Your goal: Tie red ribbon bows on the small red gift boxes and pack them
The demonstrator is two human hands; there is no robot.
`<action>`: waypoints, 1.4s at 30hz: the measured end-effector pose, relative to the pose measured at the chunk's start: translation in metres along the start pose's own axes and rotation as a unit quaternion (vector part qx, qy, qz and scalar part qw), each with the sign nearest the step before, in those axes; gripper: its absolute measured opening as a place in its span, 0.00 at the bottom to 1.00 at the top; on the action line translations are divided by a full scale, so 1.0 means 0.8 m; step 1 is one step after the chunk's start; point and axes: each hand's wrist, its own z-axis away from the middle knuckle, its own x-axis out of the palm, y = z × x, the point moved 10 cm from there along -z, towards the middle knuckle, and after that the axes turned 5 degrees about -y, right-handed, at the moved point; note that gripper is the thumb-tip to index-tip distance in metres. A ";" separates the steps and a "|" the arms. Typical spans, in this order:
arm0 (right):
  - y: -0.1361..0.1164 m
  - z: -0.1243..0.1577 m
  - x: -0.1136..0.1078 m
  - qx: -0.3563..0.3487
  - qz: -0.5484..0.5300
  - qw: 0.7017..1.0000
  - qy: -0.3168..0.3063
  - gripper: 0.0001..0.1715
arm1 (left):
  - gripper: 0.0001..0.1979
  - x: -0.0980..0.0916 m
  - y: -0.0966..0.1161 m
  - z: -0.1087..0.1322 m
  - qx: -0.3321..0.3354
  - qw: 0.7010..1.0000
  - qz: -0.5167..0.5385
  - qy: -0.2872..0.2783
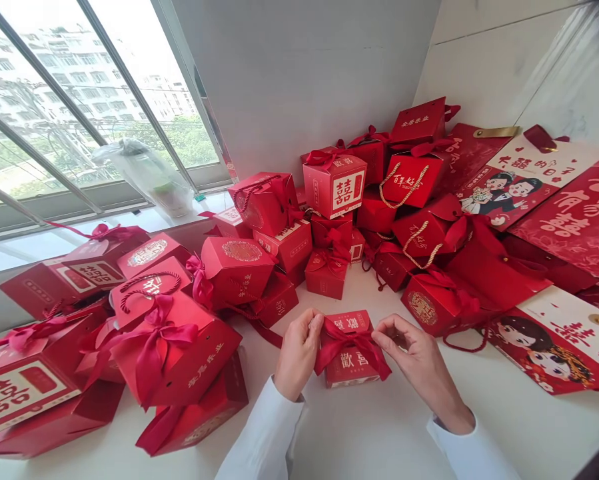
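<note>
We saw a white counter (379, 433) beneath the window. Red gift boxes (176, 353) crowded it, while printed red paper bags (554, 353) lay flat along its right side.

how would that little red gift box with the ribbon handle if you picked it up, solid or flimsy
The small red gift box between the left hand and right hand looks like folded card, so it is probably light for its size and fairly stiff, though squeezing could dent it. Its flat sides suggest it won't roll. The red ribbon bow looks soft and will likely flop.
</note>
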 end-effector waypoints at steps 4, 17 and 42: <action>-0.005 0.004 -0.016 -0.013 0.019 0.999 0.044 0.13 | 0.18 -0.003 0.000 0.003 -0.023 0.999 0.046 -0.004; -0.017 0.039 -0.002 -0.006 -0.031 1.000 0.000 0.11 | 0.15 0.024 0.010 0.015 -0.040 0.991 0.016 -0.128; -0.015 0.041 0.019 0.009 -0.127 0.991 -0.039 0.18 | 0.18 0.021 -0.008 0.016 -0.089 0.986 0.141 -0.026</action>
